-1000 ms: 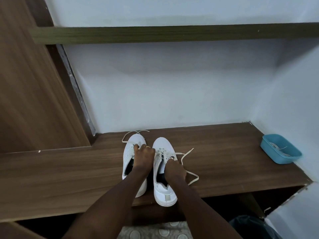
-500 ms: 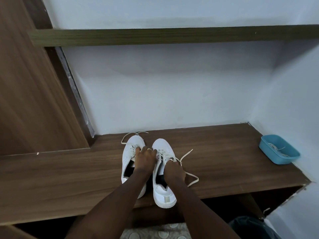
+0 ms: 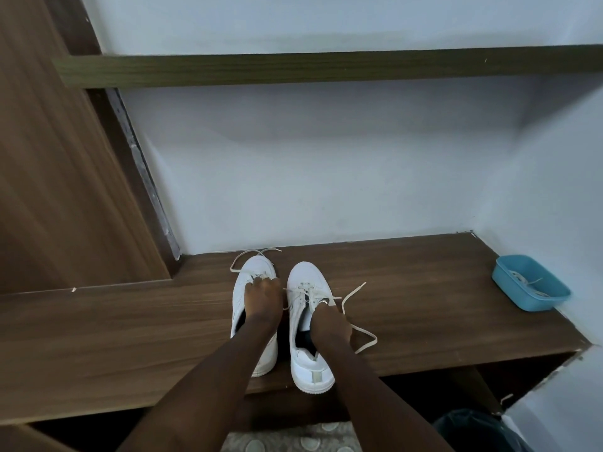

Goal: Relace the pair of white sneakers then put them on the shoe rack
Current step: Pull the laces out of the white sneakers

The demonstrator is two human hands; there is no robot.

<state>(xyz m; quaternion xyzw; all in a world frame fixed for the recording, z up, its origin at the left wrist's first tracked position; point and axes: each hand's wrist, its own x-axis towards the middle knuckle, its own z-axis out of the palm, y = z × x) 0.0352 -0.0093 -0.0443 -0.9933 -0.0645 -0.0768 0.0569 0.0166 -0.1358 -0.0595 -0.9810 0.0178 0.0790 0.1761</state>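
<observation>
The left hand (image 3: 262, 298) has slid a little to the left, off the gap between the shoes, and now sits wholly over the left sneaker (image 3: 253, 308); the right hand (image 3: 330, 322) and both shoes lie as they did half a second ago. The left grip is bent, fingertips down on the lacing near the tongue; I cannot tell whether it pinches anything. The right grip is curled at the top eyelets of the right sneaker (image 3: 308, 353) and pinches the right lace (image 3: 354, 291), whose free end loops out over the wood just right of the hand. The left lace (image 3: 239, 259) trails loose around the toe of its shoe.

Both sneakers stand side by side on the table (image 3: 424, 305), toes toward the wall (image 3: 326, 174), heels at the front edge, a narrow gap between them. The table is a dark wood-grain slab that fills a nook, with open space under it. A blue tub (image 3: 535, 298) sits at the far right end, well apart from the shoes, with something pale and stringy in it. Above, a thin wooden shelf (image 3: 326, 65) spans the nook. A wood panel (image 3: 49, 158) closes the left side. Below the front edge show a patterned floor (image 3: 293, 435) and a dark bag (image 3: 473, 429).
</observation>
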